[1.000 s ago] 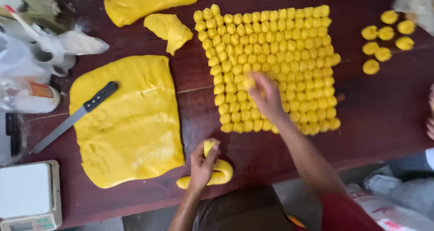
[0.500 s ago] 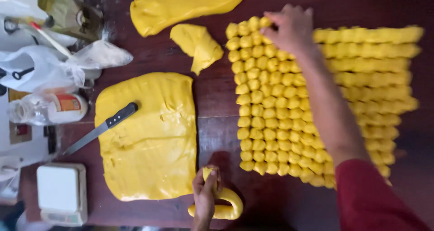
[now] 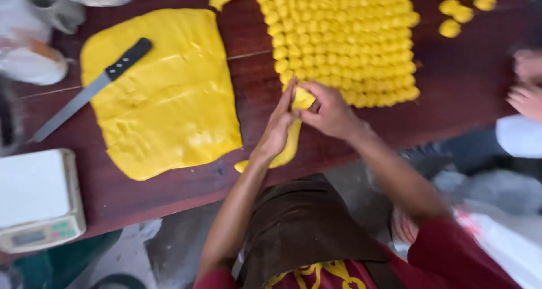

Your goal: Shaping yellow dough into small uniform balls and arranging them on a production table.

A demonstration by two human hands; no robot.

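A yellow dough rope (image 3: 292, 144) hangs over the near edge of the dark wooden table (image 3: 463, 80). My left hand (image 3: 276, 128) grips the rope near its top. My right hand (image 3: 329, 109) pinches the rope's upper end, both hands meeting just below a big block of small yellow dough balls (image 3: 344, 35) laid in rows. A flat yellow dough sheet (image 3: 164, 91) lies to the left with a black-handled knife (image 3: 90, 88) resting on it.
A white kitchen scale (image 3: 36, 201) sits at the near left corner. White bags and containers (image 3: 34, 57) crowd the far left. Several loose dough balls (image 3: 460, 6) lie far right. Another person's hands (image 3: 525, 85) show at the right edge.
My right hand has come back from the far rows of balls to the rope's top end. My left hand has lifted the rope higher. The camera view has shifted toward me.
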